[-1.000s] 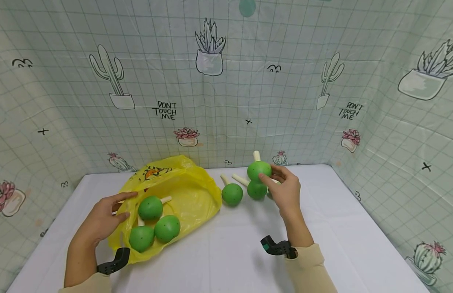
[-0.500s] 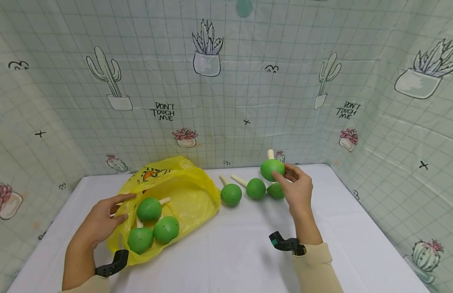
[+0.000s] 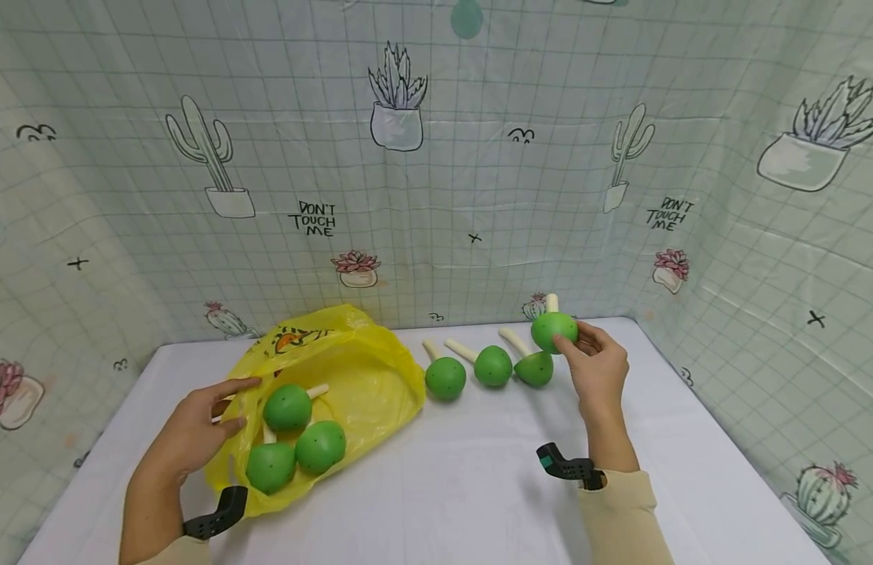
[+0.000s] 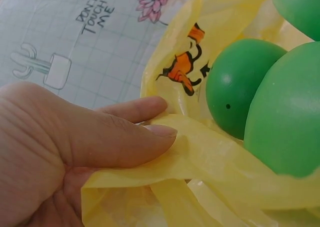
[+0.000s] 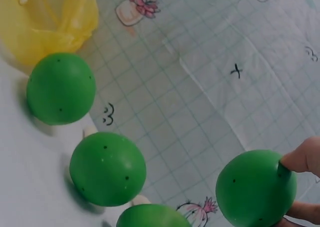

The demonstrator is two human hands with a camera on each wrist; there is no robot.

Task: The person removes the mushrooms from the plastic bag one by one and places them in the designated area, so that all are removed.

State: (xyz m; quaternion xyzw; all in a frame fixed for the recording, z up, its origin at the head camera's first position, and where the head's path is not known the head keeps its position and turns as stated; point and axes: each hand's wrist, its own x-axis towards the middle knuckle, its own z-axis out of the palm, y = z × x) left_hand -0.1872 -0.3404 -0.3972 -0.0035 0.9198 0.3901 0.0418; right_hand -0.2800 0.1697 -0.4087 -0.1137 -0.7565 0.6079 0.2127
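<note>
My right hand (image 3: 600, 369) pinches a green toy mushroom (image 3: 553, 333) by its rounded, black-dotted cap, with the pale stem pointing up. It is held above the right end of a row of similar mushrooms on the table: one (image 3: 445, 378) beside the bag, a second (image 3: 492, 366) and a third (image 3: 534, 368), stems pointing back. On the left, my left hand (image 3: 196, 428) grips the rim of a yellow plastic bag (image 3: 380, 369), its thumb lying over the film in the left wrist view. Inside the bag's mouth lie three more mushrooms, one (image 3: 288, 406) behind the other two.
A white cloth (image 3: 436, 486) covers the table. Behind and at the sides hangs a checked curtain (image 3: 436, 196) printed with cacti, meeting the table's back edge. The bag's opening faces the front.
My right hand has carried its mushroom to the right, past the row, so the third mushroom and its stem now show. The left hand and bag stay nearly still.
</note>
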